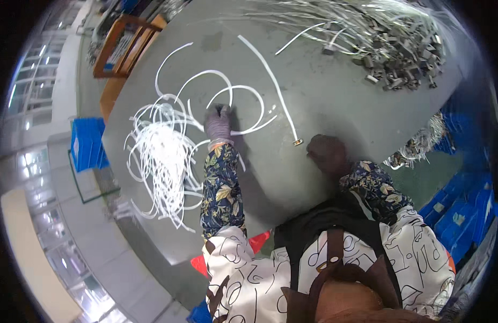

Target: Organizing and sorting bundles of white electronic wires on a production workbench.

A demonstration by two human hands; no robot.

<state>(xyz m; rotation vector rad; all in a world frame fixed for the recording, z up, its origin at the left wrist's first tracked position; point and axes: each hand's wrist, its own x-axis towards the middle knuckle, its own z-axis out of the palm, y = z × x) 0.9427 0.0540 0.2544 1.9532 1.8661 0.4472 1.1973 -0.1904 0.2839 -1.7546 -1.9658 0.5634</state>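
A gloved left hand (218, 125) rests just right of the white pile (165, 167), fingers bent among loose loops (212, 72); whether they grip one cannot be told. Farther right of the pile, a lone strip (283, 104) lies on the desk (340, 107), its metal end (297, 142) nearest the right hand (327, 153), probably set apart to avoid snagging. That hand's fingers curl in shadow, their hold unclear. Farthest right of the pile, a heap (402, 62) seems bunched to keep its metal pieces together.

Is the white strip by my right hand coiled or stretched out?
Stretched out: the white strip lies on the table in one gentle bend, its metal end near your right hand.
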